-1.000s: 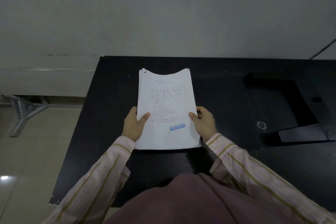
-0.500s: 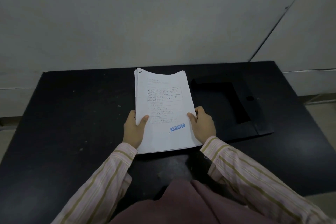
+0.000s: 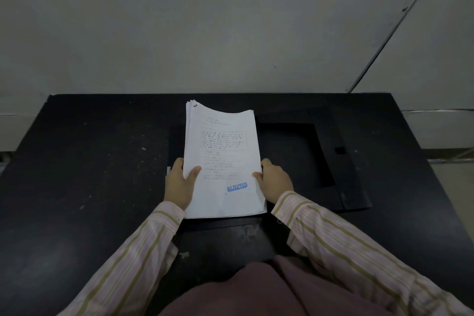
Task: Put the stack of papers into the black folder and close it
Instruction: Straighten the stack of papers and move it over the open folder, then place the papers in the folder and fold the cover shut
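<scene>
A thick stack of white papers (image 3: 221, 159), its top sheet printed and stamped "REJECTED" in blue, is held above the black table (image 3: 89, 174). My left hand (image 3: 179, 182) grips the stack's left edge with the thumb on top. My right hand (image 3: 274, 179) grips the right edge the same way. The black folder (image 3: 307, 156) lies open and flat on the table, its right flap and spine showing to the right of the stack. The papers hover over the folder's left part and hide most of it.
The table's back edge meets a pale wall (image 3: 230, 33). Floor (image 3: 451, 177) shows past the table's right edge. My striped sleeves (image 3: 346, 246) and a maroon garment (image 3: 256, 290) fill the near side.
The view has swung right, so the folder now sits centred under the stack instead of far right. Both hands keep the same grip on the papers.
</scene>
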